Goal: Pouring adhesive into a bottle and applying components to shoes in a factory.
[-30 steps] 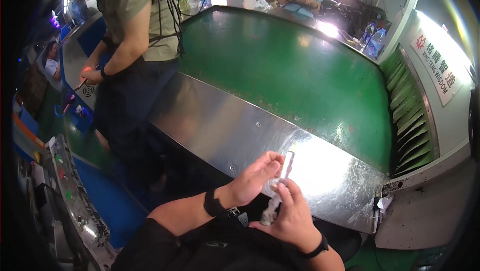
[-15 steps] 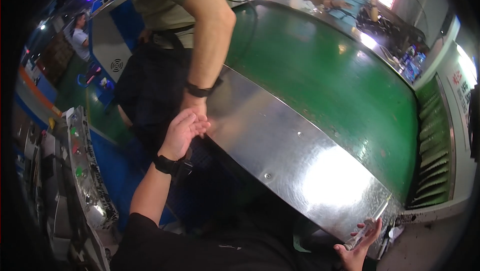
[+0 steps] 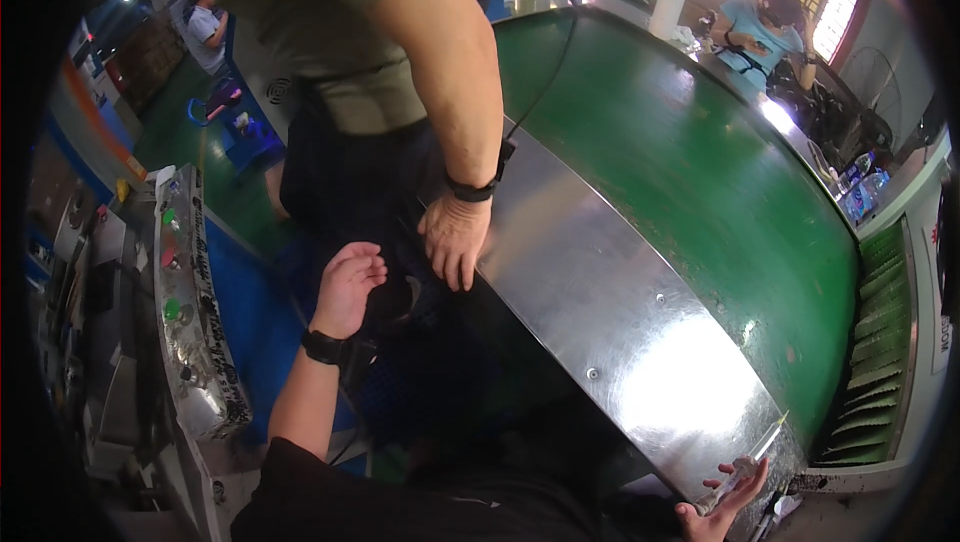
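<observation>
A slim clear plastic syringe-like tube with a thin pale pointed tip sits pinched in the fingers of the right hand, tilted, tip slanting up and to the right, over the lower corner of the shiny sheet-metal table edge.

Green belt, steel plate, white bottle

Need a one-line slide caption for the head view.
Left hand raised open near a co-worker's hand at the steel table edge; right hand holds a syringe-like tube.
</observation>
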Tool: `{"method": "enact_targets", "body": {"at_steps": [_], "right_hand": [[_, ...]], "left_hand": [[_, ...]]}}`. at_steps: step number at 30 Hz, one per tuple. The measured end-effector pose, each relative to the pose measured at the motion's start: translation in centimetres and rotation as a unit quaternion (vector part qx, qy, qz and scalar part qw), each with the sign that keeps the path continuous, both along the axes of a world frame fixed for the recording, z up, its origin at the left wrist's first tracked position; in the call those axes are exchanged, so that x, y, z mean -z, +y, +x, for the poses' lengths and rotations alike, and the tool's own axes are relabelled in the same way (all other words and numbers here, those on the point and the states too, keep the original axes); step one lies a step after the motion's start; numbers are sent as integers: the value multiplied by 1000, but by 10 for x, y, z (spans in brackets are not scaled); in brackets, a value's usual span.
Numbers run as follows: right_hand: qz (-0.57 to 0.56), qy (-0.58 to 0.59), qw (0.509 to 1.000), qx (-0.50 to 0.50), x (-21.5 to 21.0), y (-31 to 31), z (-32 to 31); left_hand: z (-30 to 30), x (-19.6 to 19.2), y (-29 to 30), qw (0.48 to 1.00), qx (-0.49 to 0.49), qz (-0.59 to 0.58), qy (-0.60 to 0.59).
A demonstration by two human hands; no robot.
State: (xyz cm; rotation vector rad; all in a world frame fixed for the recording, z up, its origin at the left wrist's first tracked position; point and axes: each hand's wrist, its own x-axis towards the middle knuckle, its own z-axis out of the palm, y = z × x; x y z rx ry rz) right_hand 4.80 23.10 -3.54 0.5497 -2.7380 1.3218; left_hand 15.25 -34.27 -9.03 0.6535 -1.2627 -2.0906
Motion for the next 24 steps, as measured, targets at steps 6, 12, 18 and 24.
{"method": "enact_targets", "body": {"at_steps": [6,12,18,24], "right_hand": [[15,-4,1000,10,-3,1,6],[-9,6,1000,-14,11,10,4],[-35,-41,998,-38,12,24,14],[-49,-23,998,-40,1,38,38]], "left_hand": [[52,53,-52,969,-201,-32,-143],[53,105,35,961,91,-33,-259],[20,114,103,877,263,-264,-302],[35,67,93,799,224,-479,-287]]}}
